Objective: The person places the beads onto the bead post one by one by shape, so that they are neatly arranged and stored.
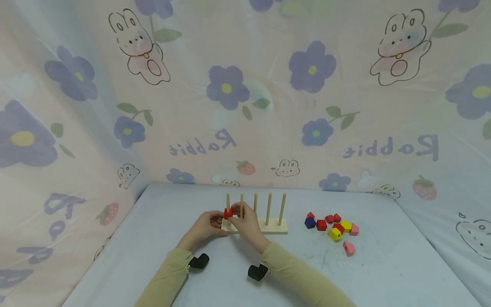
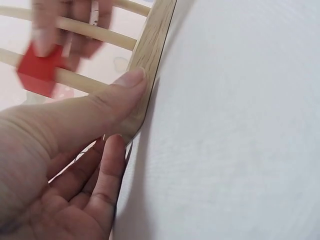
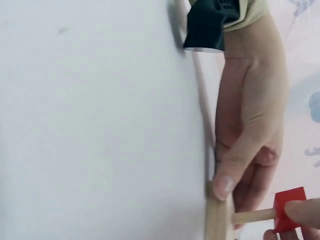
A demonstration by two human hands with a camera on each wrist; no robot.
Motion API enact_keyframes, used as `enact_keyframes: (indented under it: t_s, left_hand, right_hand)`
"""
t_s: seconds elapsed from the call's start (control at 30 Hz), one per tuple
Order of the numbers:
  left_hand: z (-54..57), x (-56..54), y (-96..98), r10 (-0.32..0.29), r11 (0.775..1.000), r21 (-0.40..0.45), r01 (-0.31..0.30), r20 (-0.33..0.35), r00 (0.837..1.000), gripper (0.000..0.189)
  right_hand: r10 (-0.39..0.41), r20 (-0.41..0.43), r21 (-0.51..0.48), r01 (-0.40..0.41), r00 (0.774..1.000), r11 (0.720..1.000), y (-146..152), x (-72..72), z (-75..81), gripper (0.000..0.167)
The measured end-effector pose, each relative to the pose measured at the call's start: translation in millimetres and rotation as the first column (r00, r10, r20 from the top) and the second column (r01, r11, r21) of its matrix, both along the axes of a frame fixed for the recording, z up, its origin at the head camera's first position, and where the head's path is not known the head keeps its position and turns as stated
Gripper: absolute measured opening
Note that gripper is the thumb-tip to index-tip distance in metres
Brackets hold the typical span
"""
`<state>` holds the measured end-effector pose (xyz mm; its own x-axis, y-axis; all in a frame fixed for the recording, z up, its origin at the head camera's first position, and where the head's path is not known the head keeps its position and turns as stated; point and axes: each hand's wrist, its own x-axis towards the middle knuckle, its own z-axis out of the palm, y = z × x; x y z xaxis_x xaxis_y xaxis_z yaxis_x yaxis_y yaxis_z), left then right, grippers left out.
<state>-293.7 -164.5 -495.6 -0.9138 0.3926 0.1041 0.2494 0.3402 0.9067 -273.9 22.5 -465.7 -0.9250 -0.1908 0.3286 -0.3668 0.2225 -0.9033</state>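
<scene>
R hand pinches a red block threaded partway down the leftmost peg of the wooden peg stand, clear of its base; L hand grips the stand's L end, thumb on base. Stand's twd the desk's back edge. Loose blocks (red, yellow, pink, dk blue) lie twd the R edge, w/ one pink block slightly apart.

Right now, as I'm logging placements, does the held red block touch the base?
No: the right hand holds the red block partway up a peg, with bare wood between it and the base.
</scene>
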Motion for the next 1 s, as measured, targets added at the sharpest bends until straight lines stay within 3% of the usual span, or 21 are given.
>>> enact_keyframes:
  t_s: [0.23, 0.37, 0.53, 0.73, 0.9, 1.0]
  left_hand:
    - [-1.7, 1.4, -3.0, -0.051, 0.999, 0.012, 0.051, 0.015, 0.999, 0.053]
    - [-2.8, 1.5, -2.6, -0.045, 0.999, 0.025, 0.045, 0.021, 0.999, 0.053]
    - [-4.3, 1.8, -0.5, -0.021, 0.999, 0.048, 0.019, 0.043, 0.999, 0.053]
    - [-0.6, 5.2, -0.8, 0.036, 0.999, 0.035, -0.039, 0.067, 0.997, 0.053]
    - [1.3, 4.3, -0.5, 0.050, 0.998, 0.025, -0.052, 0.064, 0.997, 0.053]
    - [1.0, 2.4, -0.2, 0.056, 0.998, 0.016, -0.057, 0.044, 0.997, 0.053]
  right_hand:
    - [-0.013, 0.046, 0.026, 0.011, 0.999, 1.000, 2, 2.6, -16.7, 0.028]
    - [-0.019, 0.056, 0.058, 0.015, 0.998, 0.998, 3, 1.5, -19.0, 0.030]
    - [0.026, 0.069, 0.101, -0.033, 0.997, 0.994, 13, 5.5, -16.5, 0.046]
    - [0.142, 0.063, 0.144, -0.150, 0.988, 0.978, 41, 24.3, -7.8, 0.067]
    - [0.217, 0.052, 0.134, -0.222, 0.975, 0.966, 76, 42.8, 1.5, 0.066]
    - [0.208, 0.046, 0.140, -0.213, 0.977, 0.967, 97, 50.6, 9.3, 0.061]
